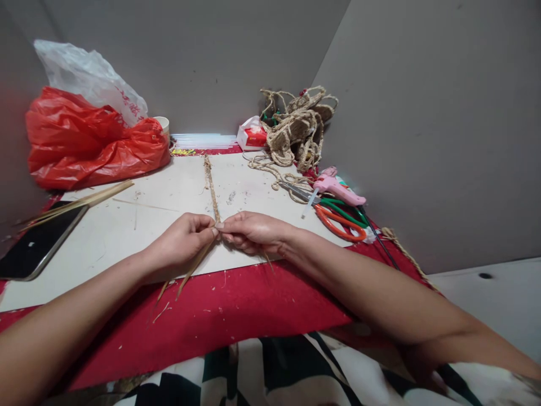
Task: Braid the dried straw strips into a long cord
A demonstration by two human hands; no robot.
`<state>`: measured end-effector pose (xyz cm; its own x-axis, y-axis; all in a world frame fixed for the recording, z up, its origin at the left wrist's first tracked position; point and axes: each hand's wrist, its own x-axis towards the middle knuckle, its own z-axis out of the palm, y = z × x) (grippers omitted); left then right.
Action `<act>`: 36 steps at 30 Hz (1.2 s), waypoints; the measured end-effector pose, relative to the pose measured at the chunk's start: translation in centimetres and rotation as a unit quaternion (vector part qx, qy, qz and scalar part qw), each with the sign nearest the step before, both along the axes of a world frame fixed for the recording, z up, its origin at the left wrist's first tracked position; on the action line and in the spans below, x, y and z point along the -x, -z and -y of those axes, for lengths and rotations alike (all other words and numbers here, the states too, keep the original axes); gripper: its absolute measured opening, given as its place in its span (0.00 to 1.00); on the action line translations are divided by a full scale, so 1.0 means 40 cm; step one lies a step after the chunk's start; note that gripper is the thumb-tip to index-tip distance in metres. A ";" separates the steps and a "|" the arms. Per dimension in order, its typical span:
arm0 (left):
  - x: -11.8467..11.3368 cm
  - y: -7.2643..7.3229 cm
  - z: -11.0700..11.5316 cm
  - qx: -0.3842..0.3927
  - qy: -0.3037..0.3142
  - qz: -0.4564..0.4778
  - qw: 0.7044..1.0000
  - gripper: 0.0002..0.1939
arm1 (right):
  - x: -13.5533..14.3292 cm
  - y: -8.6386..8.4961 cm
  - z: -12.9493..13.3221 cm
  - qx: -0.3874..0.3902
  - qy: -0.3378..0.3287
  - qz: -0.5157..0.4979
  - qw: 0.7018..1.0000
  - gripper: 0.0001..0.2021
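Note:
A narrow braid of straw (213,197) runs from the far part of the white board (169,180) toward me. Its near end is pinched between my left hand (188,237) and my right hand (249,231), whose fingertips meet there. Loose straw strands (195,268) hang below my left hand, past the board's front edge. Another strand (269,260) sticks out beneath my right hand. The exact crossing of the strands is hidden by my fingers.
Left are a red plastic bag (93,146), a phone (42,242) and loose straw (93,197). Right lie orange-handled scissors (338,223), a pink glue gun (338,186) and coiled straw rope (291,135). A tissue pack (252,135) and clear sticks (205,141) sit behind. Red cloth (190,321) covers the table.

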<state>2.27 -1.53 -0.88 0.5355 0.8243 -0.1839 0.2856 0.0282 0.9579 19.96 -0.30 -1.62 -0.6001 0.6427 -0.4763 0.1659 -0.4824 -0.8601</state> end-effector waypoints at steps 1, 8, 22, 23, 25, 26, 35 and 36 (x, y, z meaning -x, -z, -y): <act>0.004 -0.003 0.001 -0.029 0.004 -0.031 0.999 0.10 | 0.005 -0.001 0.005 0.013 0.020 -0.008 1.000 0.16; 0.011 -0.032 0.034 -0.021 0.041 -0.125 0.991 0.14 | 0.042 -0.001 0.055 -0.031 0.140 -0.028 0.989 0.15; -0.003 -0.037 0.048 0.002 0.004 -0.111 0.994 0.15 | 0.057 -0.005 0.077 -0.009 0.168 -0.079 0.983 0.12; 0.006 -0.042 0.037 -0.026 -0.018 -0.134 0.990 0.14 | 0.056 -0.006 0.076 -0.003 0.170 -0.081 0.982 0.12; 0.017 -0.044 0.019 -0.095 -0.079 -0.146 0.981 0.12 | 0.054 -0.008 0.073 0.005 0.164 -0.083 0.983 0.11; 0.018 -0.040 0.012 -0.113 -0.100 -0.128 0.980 0.11 | 0.052 -0.008 0.072 0.006 0.157 -0.085 0.984 0.11; -0.012 0.017 0.019 0.088 -0.050 0.037 0.994 0.08 | 0.040 -0.003 0.058 -0.011 0.104 -0.064 0.992 0.09; -0.009 0.016 0.016 0.066 -0.044 0.032 0.996 0.08 | 0.038 -0.004 0.057 -0.016 0.097 -0.054 0.994 0.09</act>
